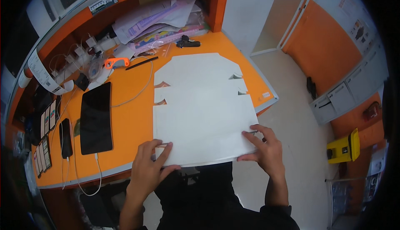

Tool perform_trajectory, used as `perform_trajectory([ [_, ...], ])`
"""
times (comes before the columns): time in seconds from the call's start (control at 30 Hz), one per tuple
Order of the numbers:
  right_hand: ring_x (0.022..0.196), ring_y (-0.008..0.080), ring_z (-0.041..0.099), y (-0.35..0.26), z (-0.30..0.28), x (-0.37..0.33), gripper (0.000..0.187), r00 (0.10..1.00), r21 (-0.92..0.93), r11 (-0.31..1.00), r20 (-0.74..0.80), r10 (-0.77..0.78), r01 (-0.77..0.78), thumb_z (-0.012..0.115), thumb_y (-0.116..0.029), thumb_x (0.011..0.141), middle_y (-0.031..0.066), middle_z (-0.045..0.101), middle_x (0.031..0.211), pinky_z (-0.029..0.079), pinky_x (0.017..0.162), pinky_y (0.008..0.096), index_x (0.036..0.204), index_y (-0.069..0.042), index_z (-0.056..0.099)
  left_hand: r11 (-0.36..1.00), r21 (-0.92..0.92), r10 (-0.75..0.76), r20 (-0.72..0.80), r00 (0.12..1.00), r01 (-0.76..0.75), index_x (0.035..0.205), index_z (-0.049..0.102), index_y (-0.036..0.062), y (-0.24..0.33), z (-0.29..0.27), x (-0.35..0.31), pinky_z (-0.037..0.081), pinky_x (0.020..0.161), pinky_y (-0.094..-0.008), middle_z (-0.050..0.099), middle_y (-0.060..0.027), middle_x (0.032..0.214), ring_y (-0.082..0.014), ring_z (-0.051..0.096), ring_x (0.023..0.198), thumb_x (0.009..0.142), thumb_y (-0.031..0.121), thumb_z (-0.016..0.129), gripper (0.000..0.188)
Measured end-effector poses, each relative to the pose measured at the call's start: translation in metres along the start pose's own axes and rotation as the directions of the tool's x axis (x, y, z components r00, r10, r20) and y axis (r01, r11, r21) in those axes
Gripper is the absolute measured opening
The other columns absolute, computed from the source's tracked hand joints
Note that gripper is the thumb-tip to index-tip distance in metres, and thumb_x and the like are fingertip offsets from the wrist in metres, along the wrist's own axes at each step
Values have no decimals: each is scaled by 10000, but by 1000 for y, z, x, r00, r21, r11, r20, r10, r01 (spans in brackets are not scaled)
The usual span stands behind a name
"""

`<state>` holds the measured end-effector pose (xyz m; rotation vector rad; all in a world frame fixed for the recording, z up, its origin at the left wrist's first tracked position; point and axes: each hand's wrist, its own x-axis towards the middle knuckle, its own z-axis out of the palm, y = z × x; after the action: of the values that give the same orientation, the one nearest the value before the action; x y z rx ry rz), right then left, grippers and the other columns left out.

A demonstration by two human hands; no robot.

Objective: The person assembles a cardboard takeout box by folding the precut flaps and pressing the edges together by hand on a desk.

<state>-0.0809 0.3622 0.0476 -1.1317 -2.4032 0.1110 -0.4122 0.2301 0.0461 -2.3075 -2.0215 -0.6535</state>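
Observation:
A large flat white cardboard piece [204, 109] lies on the orange desk, its near edge reaching past the desk's front edge. Its far corners are cut at a slant, and small folded notches mark both sides. At the near left corner, my left hand [146, 167] grips the card, fingers on top and thumb along the near edge. My right hand [268, 148] holds the near right corner in much the same way, fingertips bent over a slit in the side. The card's underside is hidden.
Left of the card, a black tablet [96, 117] and a dark phone [66, 138] lie with white cables attached. Farther back are an orange cutter [117, 63], a black pen [141, 63], a black tape-gun-like tool [188, 42] and piled plastic packaging [158, 21]. A yellow bin [344, 147] stands right.

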Motion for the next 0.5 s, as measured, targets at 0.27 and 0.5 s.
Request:
perform_trajectory([
  [0.27,1051,312,652,6,15,23,640,998,28,1000,-68,0,2,908,-430,663,117,621,1158,578,835,409,1141,-60,696,999,-12,-48,-93,994,48,1305,667,22,-7,14,15,533,902,-410,570,-199,1254,-339,595,1104,812,352,855,622],
  [0.5,1139,370,606,10,30,17,696,992,256,966,-106,74,-44,973,-281,628,171,548,1250,558,917,435,1192,-29,652,997,-74,-36,-96,995,29,1291,670,19,-11,17,17,537,915,-400,540,-192,1277,-327,600,1083,790,330,884,627],
])
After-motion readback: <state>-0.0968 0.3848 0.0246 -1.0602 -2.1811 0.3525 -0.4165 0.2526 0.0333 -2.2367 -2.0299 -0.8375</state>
